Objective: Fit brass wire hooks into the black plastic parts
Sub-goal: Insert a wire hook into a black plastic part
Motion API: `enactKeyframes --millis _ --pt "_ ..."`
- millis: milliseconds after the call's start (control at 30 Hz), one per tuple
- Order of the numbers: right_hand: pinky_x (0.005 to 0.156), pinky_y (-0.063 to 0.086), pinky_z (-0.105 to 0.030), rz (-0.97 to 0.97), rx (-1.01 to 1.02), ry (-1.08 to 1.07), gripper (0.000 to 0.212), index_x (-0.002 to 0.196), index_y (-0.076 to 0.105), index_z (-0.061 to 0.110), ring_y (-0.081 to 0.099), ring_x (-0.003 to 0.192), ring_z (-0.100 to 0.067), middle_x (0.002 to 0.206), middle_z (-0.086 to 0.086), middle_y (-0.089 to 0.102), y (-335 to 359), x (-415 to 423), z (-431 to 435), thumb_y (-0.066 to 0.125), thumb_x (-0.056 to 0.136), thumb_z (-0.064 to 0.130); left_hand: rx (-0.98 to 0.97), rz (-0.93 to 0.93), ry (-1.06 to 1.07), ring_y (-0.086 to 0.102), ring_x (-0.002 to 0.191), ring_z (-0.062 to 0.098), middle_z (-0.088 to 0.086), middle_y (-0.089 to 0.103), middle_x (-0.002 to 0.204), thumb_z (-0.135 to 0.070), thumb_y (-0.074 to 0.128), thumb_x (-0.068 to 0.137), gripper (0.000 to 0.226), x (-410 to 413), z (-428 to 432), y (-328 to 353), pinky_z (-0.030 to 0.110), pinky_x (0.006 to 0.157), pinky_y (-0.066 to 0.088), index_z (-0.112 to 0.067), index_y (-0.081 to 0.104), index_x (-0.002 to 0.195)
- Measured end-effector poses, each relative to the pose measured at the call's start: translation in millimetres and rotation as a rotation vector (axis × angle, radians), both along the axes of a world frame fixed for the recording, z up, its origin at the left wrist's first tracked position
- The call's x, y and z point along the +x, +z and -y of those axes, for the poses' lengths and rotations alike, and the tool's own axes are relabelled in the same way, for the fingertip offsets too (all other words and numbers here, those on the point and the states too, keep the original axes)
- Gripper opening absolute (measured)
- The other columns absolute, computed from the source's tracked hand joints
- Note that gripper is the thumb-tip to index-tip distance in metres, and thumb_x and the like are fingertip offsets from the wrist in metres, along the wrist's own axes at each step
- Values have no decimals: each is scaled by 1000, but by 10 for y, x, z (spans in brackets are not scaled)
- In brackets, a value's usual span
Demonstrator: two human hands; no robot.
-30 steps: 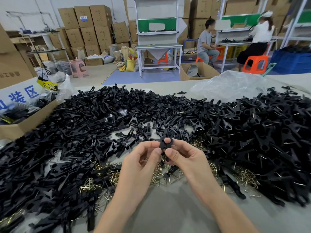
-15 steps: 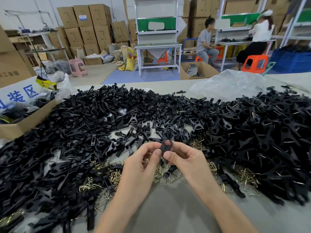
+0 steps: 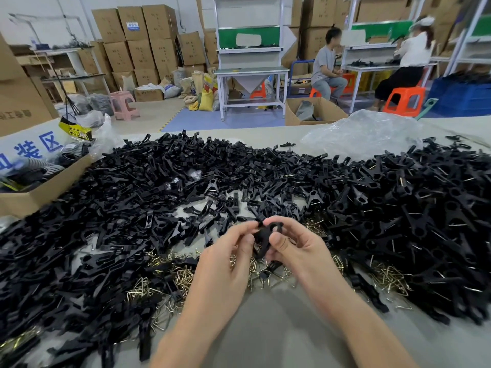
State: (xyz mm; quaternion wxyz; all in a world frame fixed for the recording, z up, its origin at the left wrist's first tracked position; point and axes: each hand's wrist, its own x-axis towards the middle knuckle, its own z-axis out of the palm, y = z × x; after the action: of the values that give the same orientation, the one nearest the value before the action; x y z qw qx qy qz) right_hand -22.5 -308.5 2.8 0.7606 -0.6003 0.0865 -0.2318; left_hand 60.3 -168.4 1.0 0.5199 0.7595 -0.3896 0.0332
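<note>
Head view: we see the grip closed from both sides on a single black plastic part (image 3: pixel 261 236), held up off the table (image 3: pixel 265 338). The left hand (image 3: pixel 225 261) pinches its left edge between thumb and forefinger. The right hand (image 3: pixel 297 251) pinches its top and right side, thumb pressed on its face. Whether a hook already sits in this part we cannot tell, because fingers cover the spot. We judge that one fitting is under way.

Just below the grip and out to either side, loose brass wire hooks (image 3: pixel 183 277) lie scattered on the table, not yet used. Left of the grip and beyond it spreads a bare heap (image 3: pixel 132 195) of black parts with no wire showing. Right of the grip a wired heap (image 3: pixel 425 208) shows glints of brass among the pieces, which we take for finished ones. So some is done and, in our judgement, a great deal is left.

Both forearms come in from the near edge and converge, wrists clear of the table, spare fingers loosely curled.
</note>
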Motion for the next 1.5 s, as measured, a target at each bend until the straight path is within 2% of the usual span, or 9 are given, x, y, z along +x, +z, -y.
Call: enactKeyframes --millis 100,200,367,700,900,1067,1200,1333,1500 --pt "78 59 -25 51 100 -162 22 97 78 25 68 77 -15 82 2 65 -5 17 88 75 75 25 157 88 73 61 97 -3 -27 65 105 -46 41 101 31 24 -23 -18 23 86 50 -37 56 126" --pt "76 59 -23 70 207 -304 27 99 75 20 70 74 -13 78 2 68 -15 13 202 75 72 18 514 363 16 51 111 0 -25 57 114 -57 32 96 43 3 -35 -54 28 102 37 -37 59 123" --pt "79 60 -23 47 182 -386 38 107 71 20 73 76 -10 78 10 72 -40 18 242 77 69 22 735 422 -26 41 121 7 -20 46 123 -72 26 90 60 25 -17 -131 31 112 24 -42 55 132" --pt "77 60 -22 35 190 -380 35 107 71 20 72 73 -10 75 8 71 -65 41 250 77 72 22 469 317 -54 49 99 -2 -26 57 95 -44 54 98 8 39 -23 -71 25 97 33 -37 55 94" --pt "75 58 -20 36 167 -376 37 106 72 22 74 76 -11 76 10 72 -95 54 251 78 70 26 236 117 -64 53 102 4 -22 49 100 -40 49 97 8 -4 -45 -27 14 85 38 -39 49 89" --pt "76 59 -21 5 116 -383 24 104 73 25 75 79 -13 81 8 73 -115 55 254 76 85 10 74 -28 -6 53 68 6 -17 60 85 -30 51 101 16 11 -9 -39 17 62 42 -45 52 95" --pt "72 55 -15 -27 3 -368 24 103 72 26 75 82 -10 85 7 75 -118 53 219 76 87 8 33 -19 57 56 73 -1 -22 62 91 -25 52 102 23 26 -4 -19 10 66 39 -45 64 104" --pt "86 56 -26 -89 -108 -370 27 103 72 30 73 92 -14 91 9 75 -133 55 177 81 84 13 -27 -110 121 61 65 4 -17 67 81 -31 54 100 17 42 5 -7 12 57 41 -40 68 96" --pt "89 55 -28 -113 -170 -366 28 98 72 38 71 93 -13 95 8 74 -140 58 146 81 84 15 -71 -157 157 67 73 4 -19 71 80 -25 55 101 18 48 6 13 10 62 43 -39 66 96"
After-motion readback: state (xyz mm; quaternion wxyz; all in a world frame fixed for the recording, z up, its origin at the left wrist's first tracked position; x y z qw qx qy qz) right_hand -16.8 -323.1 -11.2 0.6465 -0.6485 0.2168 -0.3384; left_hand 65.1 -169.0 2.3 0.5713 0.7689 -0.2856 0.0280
